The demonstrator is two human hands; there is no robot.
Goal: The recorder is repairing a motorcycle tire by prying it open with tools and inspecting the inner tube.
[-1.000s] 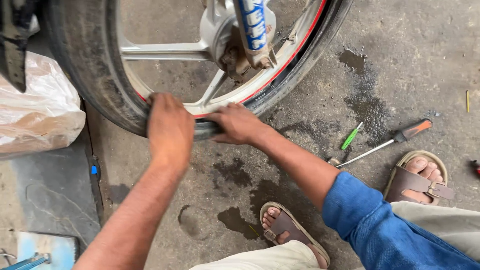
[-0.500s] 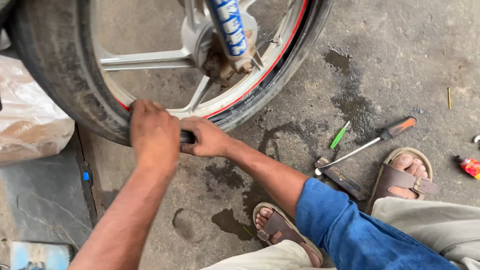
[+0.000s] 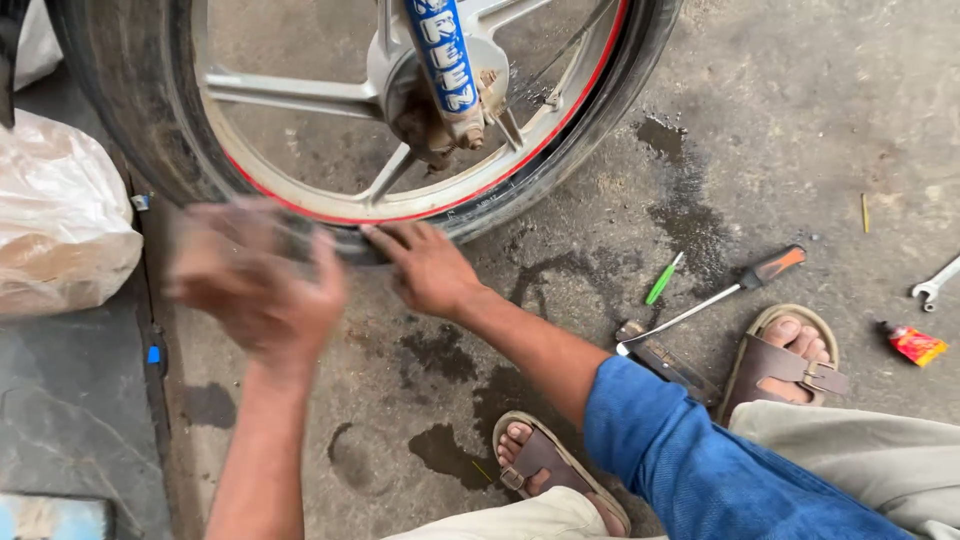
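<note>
A motorcycle wheel fills the top of the head view: black tyre (image 3: 120,90), silver rim with a red stripe (image 3: 520,150) and a blue fork leg (image 3: 445,55). My right hand (image 3: 425,265) lies flat against the tyre's lowest part, fingers pointing left. My left hand (image 3: 255,285) is blurred with motion, fingers spread, just below and left of that spot, apart from the tyre and holding nothing. My sandalled feet (image 3: 550,465) (image 3: 785,355) rest on the stained concrete.
A long screwdriver with an orange-black handle (image 3: 725,292), a small green tool (image 3: 662,279) and a dark flat tool (image 3: 665,358) lie right of my arm. A spanner (image 3: 935,280) and red tube (image 3: 915,343) sit far right. A plastic bag (image 3: 55,215) stands left.
My left hand has come off the tyre and swung down and left, now blurred. My right hand stays on the tyre's bottom. The camera has shifted, showing more of the floor.
</note>
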